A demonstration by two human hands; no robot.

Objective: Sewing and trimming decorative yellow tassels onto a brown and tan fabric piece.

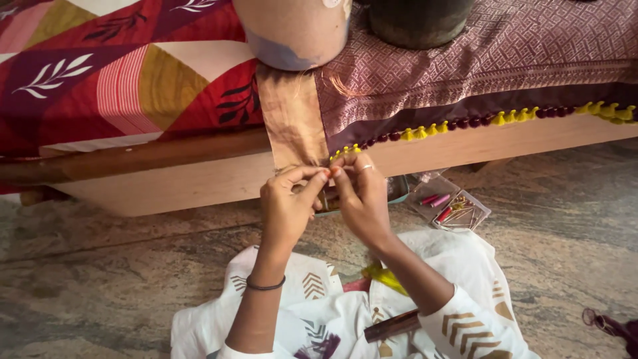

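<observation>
My left hand (287, 203) and my right hand (360, 194) meet fingertip to fingertip at the lower end of a brown-gold fabric strip (292, 119) that hangs over the wooden bed edge (199, 179). Both pinch the strip's fringe threads near the corner. A row of small yellow and maroon tassels (478, 121) runs along the hem of the maroon patterned cloth (478, 46) to the right. A ring shows on my right hand, a dark band on my left wrist. What lies between the fingertips is too small to see.
A clear plastic box (448, 207) with needles and coloured tools lies on the stone floor (119, 266) to the right. Two pots (292, 30) stand on the cloth above. A red patterned bedsheet (113, 73) covers the left side. My lap holds white printed fabric (319, 312).
</observation>
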